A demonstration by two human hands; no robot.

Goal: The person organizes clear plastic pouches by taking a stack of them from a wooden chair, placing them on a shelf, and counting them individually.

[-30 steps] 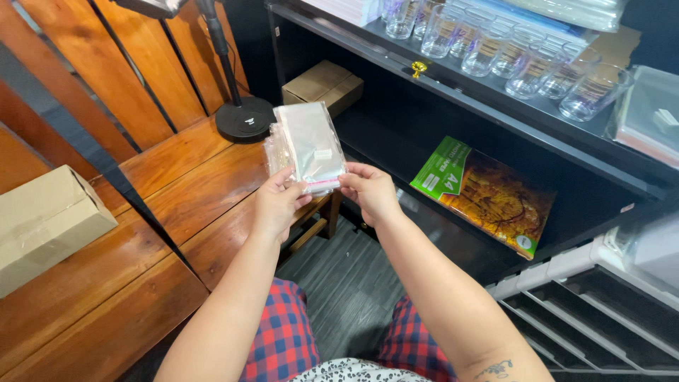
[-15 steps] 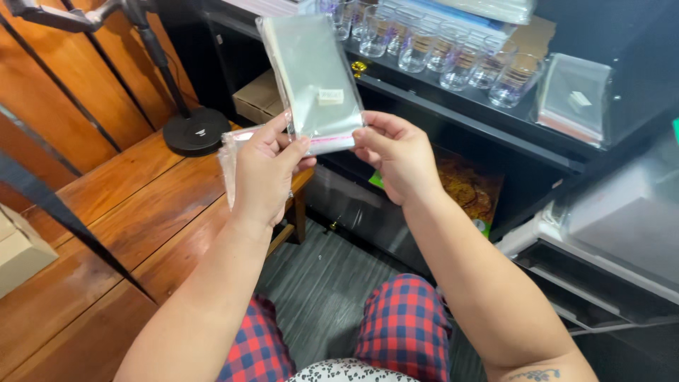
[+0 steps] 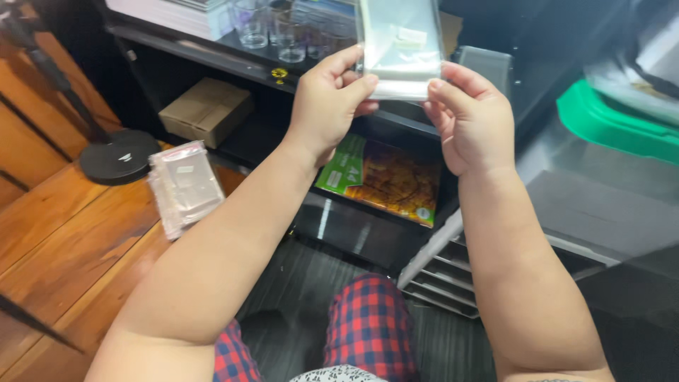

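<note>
My left hand (image 3: 327,106) and my right hand (image 3: 472,120) both hold one clear plastic bag (image 3: 400,44), raised in front of me. The left fingers (image 3: 346,60) are closed on its lower left edge, with the thumb pressing from the front near the bottom. The right fingers (image 3: 453,74) pinch the lower right corner in the same way. The bag stands upright between the two hands, and its top goes out of the picture. I see a small pale label on it; if something is inside, I cannot tell.

Just behind the fingers is a dark shelf (image 3: 212,53) with several drinking glasses (image 3: 272,28). Below the hands, on a lower level, lies a green and orange printed package (image 3: 385,177), and further to the left of my left hand a cardboard box (image 3: 206,110).

Well apart from the fingers, down and left, a stack of similar clear bags (image 3: 185,185) lies on the wooden table (image 3: 64,247), near a round black stand base (image 3: 119,157).

As I judge it, one bag is taken out and is in hand, not yet opened as far as I can see, and the stack waits on the table, so most of the work seems to remain.
</note>
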